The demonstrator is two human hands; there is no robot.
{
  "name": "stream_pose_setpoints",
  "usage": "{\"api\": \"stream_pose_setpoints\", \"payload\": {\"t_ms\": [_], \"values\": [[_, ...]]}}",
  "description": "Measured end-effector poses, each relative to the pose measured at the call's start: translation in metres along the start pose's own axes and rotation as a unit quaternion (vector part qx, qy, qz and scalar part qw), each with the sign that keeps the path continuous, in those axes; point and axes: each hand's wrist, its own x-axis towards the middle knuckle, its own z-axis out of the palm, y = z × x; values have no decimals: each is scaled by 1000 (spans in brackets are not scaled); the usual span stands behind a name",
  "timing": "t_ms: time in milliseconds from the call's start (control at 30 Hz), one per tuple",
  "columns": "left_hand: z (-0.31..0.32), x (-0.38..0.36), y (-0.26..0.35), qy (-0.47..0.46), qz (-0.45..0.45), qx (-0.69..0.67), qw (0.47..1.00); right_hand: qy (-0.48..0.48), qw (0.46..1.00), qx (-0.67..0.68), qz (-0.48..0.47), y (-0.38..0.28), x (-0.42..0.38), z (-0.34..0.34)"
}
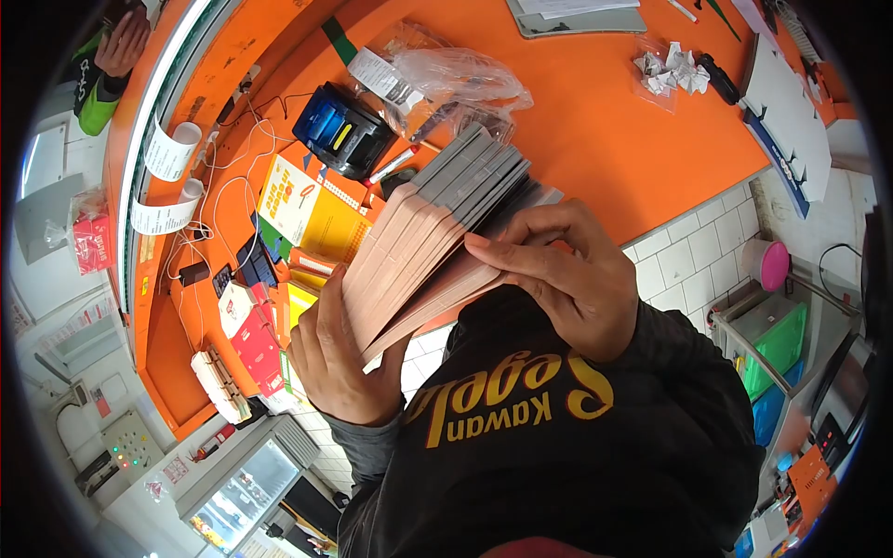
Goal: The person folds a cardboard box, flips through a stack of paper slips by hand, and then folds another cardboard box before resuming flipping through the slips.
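Observation:
A thick stack of flat folded card pieces (409,251), pinkish brown on the near part and dark grey at the far end, is held tilted in front of my chest. My left hand (339,363) wraps around its lower left end, thumb beneath and fingers along the side. At the right side of the stack, my right hand (572,279) pinches the edge of the outermost pieces, which fan slightly apart from the others. The right fingertips partly cover that edge.
On the orange counter (605,112) are a blue-black label printer (342,130), clear plastic bags (456,74), a red-capped marker (391,166), a yellow-white booklet (316,209) and crumpled paper (672,70). Red boxes (256,344) stand left. Another person's hand (121,44) shows beyond the glass.

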Motion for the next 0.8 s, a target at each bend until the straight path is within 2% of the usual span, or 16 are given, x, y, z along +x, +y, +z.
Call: {"api": "stream_pose_setpoints", "payload": {"t_ms": [233, 400, 433, 500, 600, 733, 800], "values": [[0, 1, 0, 8, 7, -2, 1000, 11, 999, 33, -12, 3, 0, -1], [1, 2, -1, 12, 12, -18, 1000, -7, 999, -2, -53, 6, 2, -4], [1, 2, -1, 12, 12, -18, 1000, -7, 999, -2, -53, 3, 3, -3], [0, 2, -1, 12, 19, -8, 1000, 7, 999, 25, 21, -6, 4, -1], [0, 2, -1, 14, 24, -3, 1000, -22, 999, -35, -21, 0, 2, -3], [1, 3, -1, 11, 20, -14, 1000, -9, 999, -32, -6, 0, 1, 0], [3, 5, -1, 44, 37, -17, 998, -8, 999, -33, -7, 0, 1, 0]]}}
